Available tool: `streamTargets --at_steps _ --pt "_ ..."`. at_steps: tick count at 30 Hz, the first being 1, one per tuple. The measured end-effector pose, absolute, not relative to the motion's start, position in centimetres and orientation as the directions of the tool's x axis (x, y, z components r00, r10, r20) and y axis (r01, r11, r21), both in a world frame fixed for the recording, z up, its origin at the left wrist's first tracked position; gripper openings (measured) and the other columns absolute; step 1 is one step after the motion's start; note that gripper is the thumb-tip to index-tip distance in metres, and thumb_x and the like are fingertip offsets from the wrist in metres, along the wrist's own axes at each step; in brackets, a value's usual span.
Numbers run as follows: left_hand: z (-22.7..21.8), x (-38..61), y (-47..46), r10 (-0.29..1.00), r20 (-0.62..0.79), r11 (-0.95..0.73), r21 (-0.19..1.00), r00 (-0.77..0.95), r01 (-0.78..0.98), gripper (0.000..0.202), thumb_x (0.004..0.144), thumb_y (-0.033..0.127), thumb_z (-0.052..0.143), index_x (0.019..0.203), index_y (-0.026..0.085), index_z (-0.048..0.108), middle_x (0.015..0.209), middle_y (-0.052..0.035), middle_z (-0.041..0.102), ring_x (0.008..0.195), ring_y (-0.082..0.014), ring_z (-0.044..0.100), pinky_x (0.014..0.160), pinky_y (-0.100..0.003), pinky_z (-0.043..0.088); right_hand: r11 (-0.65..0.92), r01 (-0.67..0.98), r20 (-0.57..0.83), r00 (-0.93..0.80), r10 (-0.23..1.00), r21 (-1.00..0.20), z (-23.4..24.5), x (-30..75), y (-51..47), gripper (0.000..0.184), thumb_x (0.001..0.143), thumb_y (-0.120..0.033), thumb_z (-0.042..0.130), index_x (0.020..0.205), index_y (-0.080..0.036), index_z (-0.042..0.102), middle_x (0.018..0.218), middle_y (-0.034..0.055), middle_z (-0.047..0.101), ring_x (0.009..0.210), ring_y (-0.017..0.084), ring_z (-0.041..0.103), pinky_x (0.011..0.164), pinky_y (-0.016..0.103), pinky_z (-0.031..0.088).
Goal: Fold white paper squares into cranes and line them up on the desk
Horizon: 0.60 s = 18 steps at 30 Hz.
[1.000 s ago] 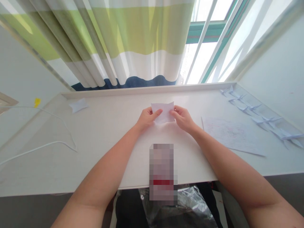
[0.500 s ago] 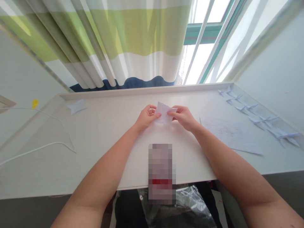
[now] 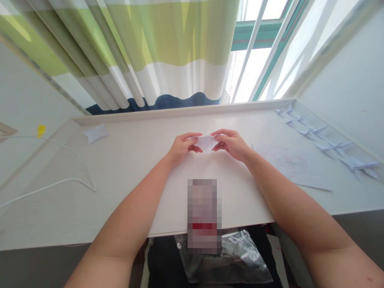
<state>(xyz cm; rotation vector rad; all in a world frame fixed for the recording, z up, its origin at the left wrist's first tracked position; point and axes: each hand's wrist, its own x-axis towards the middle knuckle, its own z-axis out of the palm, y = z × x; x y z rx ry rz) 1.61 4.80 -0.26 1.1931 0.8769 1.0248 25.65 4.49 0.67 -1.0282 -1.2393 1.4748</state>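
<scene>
Since 1 second ago your paper (image 3: 207,142) has gone from a broad sheet standing tall between your hands to a low, narrow strip, and both hands have turned their fingers over its top edge.

Nearest you, at 6 o'clock under the table's near edge, lies a crumpled clear plastic bag (image 3: 237,256). A pixelated block (image 3: 204,216) overlaps that edge, also at 6 o'clock from the paper. Your 2 forearms run up from the bottom corners and meet over the middle of the white table (image 3: 126,176).

Your left hand (image 3: 181,147) pinches the paper's 9 o'clock end between thumb and fingers; your right hand (image 3: 232,144) is clamped on the 3 o'clock end the same way. The paper's long axis runs 9 to 3 o'clock, level with the table's far edge, with its lower edge bulging toward 6 o'clock. You cannot tell whether it touches the tabletop.

At 4 o'clock from the paper, near your right forearm, a written sheet (image 3: 288,166) lies flat. At 9 o'clock, well apart, a white cable (image 3: 75,154) loops across the surface. At 10 o'clock sits a small folded piece (image 3: 95,133). Along the right wall, from 3 to 2 o'clock, runs a row of folded paper shapes (image 3: 327,144). Beyond the far edge, at 12 o'clock, hangs a striped curtain (image 3: 156,52), with the window (image 3: 258,44) at 1 o'clock.
</scene>
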Motion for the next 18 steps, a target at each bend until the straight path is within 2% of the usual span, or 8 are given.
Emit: streamTargets --at_steps 3,6,9,11,13,14,16,18 --pt "-0.1 1.3 5.0 0.946 -0.038 0.111 0.971 0.321 -0.212 0.028 0.077 0.030 0.079 0.101 0.016 0.082 0.080 -0.0057 0.081 0.074 -0.0213 0.081 0.078 -0.034 0.062 -0.094 -0.142 -0.056 -0.249 0.967 -0.985 0.9 25.7 4.4 0.025 0.072 -0.036 0.092 0.087 -0.020 0.082 0.077 0.0060 0.079 0.070 0.021 0.079 0.076 0.039 0.069" --pt "-0.2 1.3 5.0 0.943 -0.023 0.096 0.974 0.333 -0.203 0.026 0.081 0.039 0.077 0.090 0.015 0.079 0.080 -0.0087 0.080 0.078 -0.0236 0.082 0.078 -0.035 0.062 -0.102 -0.143 -0.062 -0.262 0.963 -0.985 0.9 25.7 4.4 0.026 0.074 -0.042 0.091 0.078 -0.019 0.080 0.076 0.0081 0.078 0.072 0.022 0.078 0.074 0.040 0.068" --pt "-0.5 1.9 4.7 0.956 0.027 0.005 0.994 0.293 -0.110 0.040 0.086 0.054 0.083 0.074 0.018 0.068 0.073 -0.0061 0.075 0.075 -0.0214 0.080 0.074 -0.032 0.061 -0.042 -0.089 -0.022 -0.208 0.978 -0.995 0.6 25.6 4.6 0.041 0.075 -0.050 0.094 0.064 -0.021 0.067 0.069 0.0045 0.070 0.067 0.018 0.072 0.071 0.037 0.066" --pt "-0.8 2.3 4.4 0.961 0.063 -0.053 0.998 0.270 -0.044 0.050 0.083 0.054 0.091 0.071 0.021 0.055 0.067 -0.0010 0.070 0.072 -0.0188 0.079 0.071 -0.029 0.058 0.006 -0.040 0.012 -0.149 0.989 -0.999 0.3 25.4 4.6 0.051 0.072 -0.047 0.098 0.059 -0.023 0.054 0.063 -0.0004 0.062 0.065 0.015 0.067 0.068 0.033 0.063" --pt "-1.0 2.7 4.3 0.961 0.076 -0.074 0.997 0.265 -0.019 0.055 0.078 0.049 0.096 0.079 0.023 0.049 0.065 0.0037 0.069 0.067 -0.0169 0.077 0.068 -0.027 0.057 0.037 -0.013 0.038 -0.119 0.992 -0.999 0.4 25.4 4.5 0.056 0.067 -0.040 0.101 0.063 -0.025 0.047 0.063 -0.0033 0.061 0.066 0.014 0.066 0.066 0.031 0.061" --pt "-1.0 2.7 4.3 0.961 0.072 -0.069 0.997 0.269 -0.020 0.056 0.076 0.047 0.097 0.085 0.024 0.048 0.066 0.0049 0.070 0.066 -0.0165 0.077 0.068 -0.026 0.057 0.042 -0.002 0.042 -0.118 0.992 -0.999 0.5 25.4 4.5 0.054 0.065 -0.037 0.101 0.068 -0.025 0.049 0.064 -0.0036 0.063 0.067 0.015 0.067 0.066 0.031 0.060" --pt "-1.0 2.5 4.3 0.958 0.054 -0.051 0.999 0.283 -0.020 0.054 0.078 0.044 0.096 0.098 0.024 0.050 0.070 0.0049 0.075 0.064 -0.0159 0.076 0.069 -0.027 0.057 0.038 0.029 0.034 -0.133 0.990 -0.999 0.9 25.8 4.4 0.047 0.064 -0.034 0.100 0.084 -0.025 0.059 0.070 -0.0022 0.072 0.069 0.017 0.069 0.067 0.032 0.060" --pt "-0.7 1.9 4.4 0.946 0.031 -0.038 0.999 0.324 0.017 0.050 0.083 0.041 0.093 0.110 0.022 0.056 0.074 0.0018 0.080 0.066 -0.0155 0.075 0.072 -0.027 0.057 0.011 0.106 -0.008 -0.182 0.983 -0.994 1.5 26.2 4.3 0.047 0.067 -0.034 0.098 0.104 -0.024 0.071 0.075 0.0002 0.078 0.069 0.018 0.070 0.067 0.033 0.058"
